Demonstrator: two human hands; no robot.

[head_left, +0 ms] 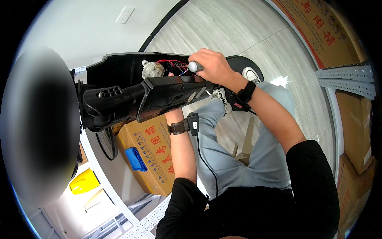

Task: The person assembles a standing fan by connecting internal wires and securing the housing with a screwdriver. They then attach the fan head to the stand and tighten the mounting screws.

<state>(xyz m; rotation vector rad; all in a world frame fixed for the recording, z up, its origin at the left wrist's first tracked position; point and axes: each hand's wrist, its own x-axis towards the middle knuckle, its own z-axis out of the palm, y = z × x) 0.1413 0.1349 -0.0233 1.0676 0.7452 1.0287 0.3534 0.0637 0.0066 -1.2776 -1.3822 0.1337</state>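
Note:
A long black plastic housing [175, 95], apparently part of a pedestal fan, lies across in front of me. Its open side shows a round, clear-cased motor-like part [153, 70] with red, blue and white wires [169, 61]. My right hand [213, 65] is closed around a screwdriver [195, 66] with a grey handle, held over the wires; its tip is hidden. From below, my left hand [174, 114] reaches behind the housing. One fingertip shows above the housing's edge, and the other fingers are hidden.
A round black base [238, 65] is on the floor by my shoes. Below the housing stands a cardboard box [149, 159] with a blue cloth [135, 159] on it. A yellow object [84, 181] lies lower left. Shelving with boxes [346, 75] lines the right; a blurred patch covers the far left.

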